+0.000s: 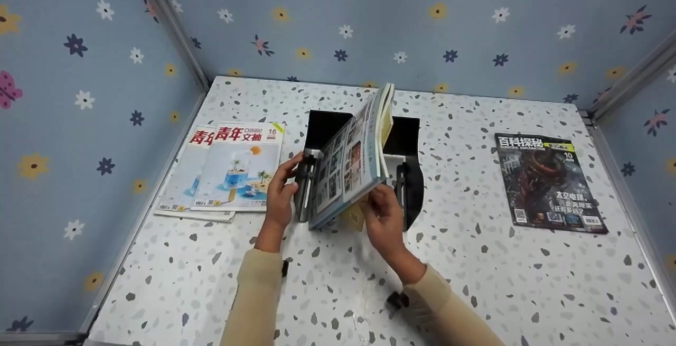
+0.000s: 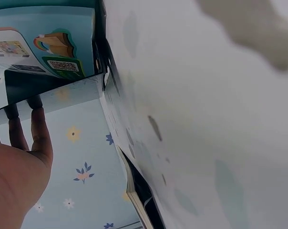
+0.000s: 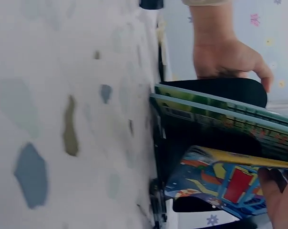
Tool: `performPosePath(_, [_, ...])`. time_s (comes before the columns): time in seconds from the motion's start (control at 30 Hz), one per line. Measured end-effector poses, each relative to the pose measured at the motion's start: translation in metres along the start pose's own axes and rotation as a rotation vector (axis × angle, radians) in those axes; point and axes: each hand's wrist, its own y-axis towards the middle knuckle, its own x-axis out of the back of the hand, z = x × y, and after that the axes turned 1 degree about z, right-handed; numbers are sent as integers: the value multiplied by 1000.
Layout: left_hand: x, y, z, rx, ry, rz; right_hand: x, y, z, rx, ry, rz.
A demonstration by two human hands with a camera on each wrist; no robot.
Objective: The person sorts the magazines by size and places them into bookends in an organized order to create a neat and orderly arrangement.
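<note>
In the middle of the table stands a black expandable bookend (image 1: 415, 193) with upright side panels. Magazines with a pale grey-blue cover (image 1: 338, 164) lean in it to the left; the right wrist view shows their green spines (image 3: 220, 112). My left hand (image 1: 282, 193) rests against the outside of the left panel (image 3: 215, 87), fingers fairly straight and fingertips at its edge. My right hand (image 1: 384, 219) pinches a colourful, yellow-edged magazine (image 3: 225, 183) by its near edge, between the leaning magazines and the right panel. The grey-blue cover hides most of it in the head view.
Two overlapping magazines (image 1: 237, 171) with white and blue covers lie left of the bookend. A dark magazine (image 1: 549, 187) lies flat at the right. Flower-patterned panels (image 1: 369, 24) enclose the speckled table (image 1: 327, 293) at the back and sides.
</note>
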Motion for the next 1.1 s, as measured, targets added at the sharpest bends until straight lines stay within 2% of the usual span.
performPosePath(0.1, [-1, 0, 0, 1, -3, 2, 3, 2, 2, -27, -65, 37])
performPosePath(0.23, [-1, 0, 1, -16, -8, 7, 3, 3, 4, -13, -134, 59])
performPosePath(0.37, [-1, 1, 1, -24, -8, 10, -1, 4, 2, 36, -92, 33])
performPosePath(0.6, [-1, -1, 2, 25, -18, 12, -3, 6, -10, 108, -5, -28])
performPosePath(0.73, [-1, -1, 3, 15, -11, 5, -4, 6, -14, 136, 16, -60])
performPosePath(0.87, [-2, 0, 2, -2, 4, 2, -6, 5, -15, 168, 15, -54])
performPosePath(1.0, [-3, 0, 1, -14, 11, -2, -7, 2, -15, 167, -9, -37])
performPosePath(1.1, [-3, 0, 0, -18, 10, -4, -7, -3, -20, 118, -62, -51])
